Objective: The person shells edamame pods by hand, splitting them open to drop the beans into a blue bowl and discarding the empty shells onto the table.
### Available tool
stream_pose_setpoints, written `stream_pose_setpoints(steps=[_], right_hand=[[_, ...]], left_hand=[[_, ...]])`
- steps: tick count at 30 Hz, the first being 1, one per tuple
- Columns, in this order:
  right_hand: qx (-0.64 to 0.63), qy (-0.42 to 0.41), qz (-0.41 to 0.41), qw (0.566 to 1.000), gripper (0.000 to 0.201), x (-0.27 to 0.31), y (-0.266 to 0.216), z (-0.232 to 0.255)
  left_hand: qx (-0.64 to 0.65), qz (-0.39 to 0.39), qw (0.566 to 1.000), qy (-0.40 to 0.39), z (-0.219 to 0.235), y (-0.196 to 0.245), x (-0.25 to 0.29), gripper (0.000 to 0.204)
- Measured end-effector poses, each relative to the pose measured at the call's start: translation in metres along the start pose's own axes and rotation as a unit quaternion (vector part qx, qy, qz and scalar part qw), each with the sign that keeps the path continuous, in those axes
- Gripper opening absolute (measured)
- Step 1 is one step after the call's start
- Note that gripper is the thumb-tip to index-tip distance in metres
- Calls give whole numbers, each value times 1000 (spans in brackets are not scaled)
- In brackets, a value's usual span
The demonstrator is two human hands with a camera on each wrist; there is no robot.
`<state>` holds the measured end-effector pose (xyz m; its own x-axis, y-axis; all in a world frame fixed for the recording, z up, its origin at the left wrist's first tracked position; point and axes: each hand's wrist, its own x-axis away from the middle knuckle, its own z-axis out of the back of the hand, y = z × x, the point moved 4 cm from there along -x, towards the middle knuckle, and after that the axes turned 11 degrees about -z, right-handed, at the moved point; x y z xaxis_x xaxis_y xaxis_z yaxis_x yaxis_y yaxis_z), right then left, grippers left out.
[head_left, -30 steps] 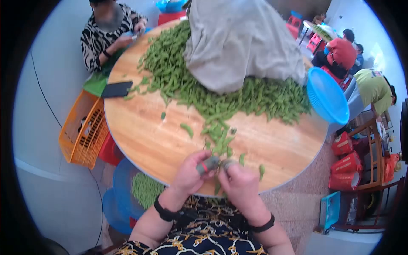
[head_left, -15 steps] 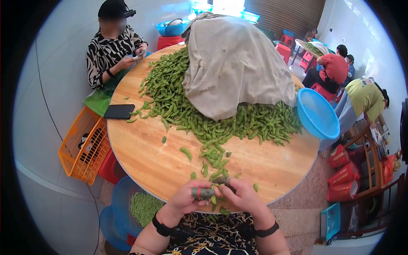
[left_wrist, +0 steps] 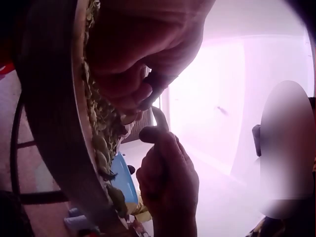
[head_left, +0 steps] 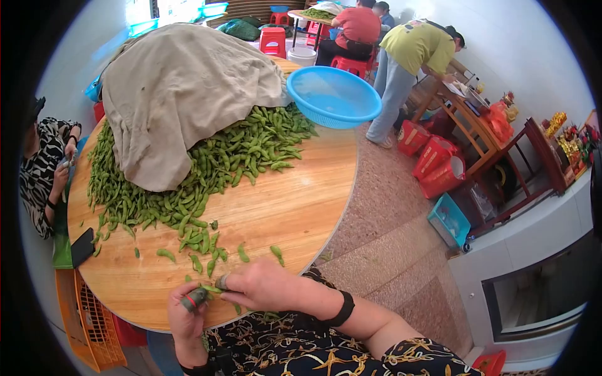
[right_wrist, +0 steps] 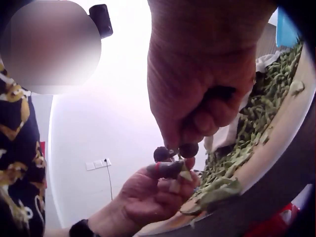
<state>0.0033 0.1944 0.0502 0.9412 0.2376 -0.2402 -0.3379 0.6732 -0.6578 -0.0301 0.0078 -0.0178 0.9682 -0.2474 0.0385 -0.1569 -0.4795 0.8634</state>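
A green soybean pod (head_left: 212, 289) is held between both hands over the near edge of the round table, and its curved shape (left_wrist: 159, 117) also shows in the left wrist view. My left hand (head_left: 185, 316) grips one end, its thumb wrapped in a dark cover with a red band (head_left: 193, 298). At the pod's other end, my right hand (head_left: 266, 285) pinches with curled fingers and a dark-covered thumb (head_left: 221, 282). Several loose pods (head_left: 204, 241) lie just beyond the hands. Behind them spreads a large heap of pods (head_left: 251, 147), partly under a beige cloth (head_left: 188, 88).
A blue basket (head_left: 335, 97) sits at the table's (head_left: 295, 207) right rim. A phone (head_left: 82, 247) lies at the left edge, near a seated person (head_left: 47, 163). Below stands an orange crate (head_left: 94, 319). Another person (head_left: 417, 53) bends over a wooden stand at right.
The head view has swung right, so the table and heap now appear further left. Both hands stay close together at the near edge, working on a pod.
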Motion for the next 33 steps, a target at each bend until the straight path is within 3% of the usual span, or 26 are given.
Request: stream_pose_setpoints(steps=[5,9,12,15,17,18,20,22,23,24,27,31,33], right_hand=[[-130,-30,-12,991,23,0,-5,4],[-159,-59,-28,985,23,-2,-6,-5],[-172,-46,-38,983,23,-2,-11,-16],[-187,13,-49,981,21,-6,-8,-18],[-419,-10,-207,884,20,-11,12,-29],[-531,-48,-289,795,21,-13,18,-31],[-554,55,-301,774,18,-22,33,-24],[-541,55,-297,785,16,-29,37,-18],[-545,-6,-269,794,17,-30,32,-16],[-482,-29,-269,834,19,-28,29,-18],[-457,-120,-293,831,20,-22,16,-27],[-453,-151,-314,821,23,-16,15,-36],[-454,-182,-347,800,27,-11,16,-39]], left_hand=[[-14,-9,1000,-7,-18,8,0,14],[-2,-20,1000,11,-17,7,1,14],[7,-49,999,11,-14,4,-1,16],[34,-18,999,15,-14,0,-3,15],[145,50,985,84,-23,-3,-1,18],[149,50,987,27,-18,-6,-5,24],[201,51,978,-4,-18,-9,-8,29],[149,30,988,-6,-26,-8,-6,34],[138,0,990,-37,-37,-4,-5,41],[114,7,993,-23,-45,1,-5,46],[117,-27,993,-7,-42,-1,-8,37],[155,-1,988,-24,-41,-6,-9,19],[166,-37,985,5,-37,-10,-11,16]])
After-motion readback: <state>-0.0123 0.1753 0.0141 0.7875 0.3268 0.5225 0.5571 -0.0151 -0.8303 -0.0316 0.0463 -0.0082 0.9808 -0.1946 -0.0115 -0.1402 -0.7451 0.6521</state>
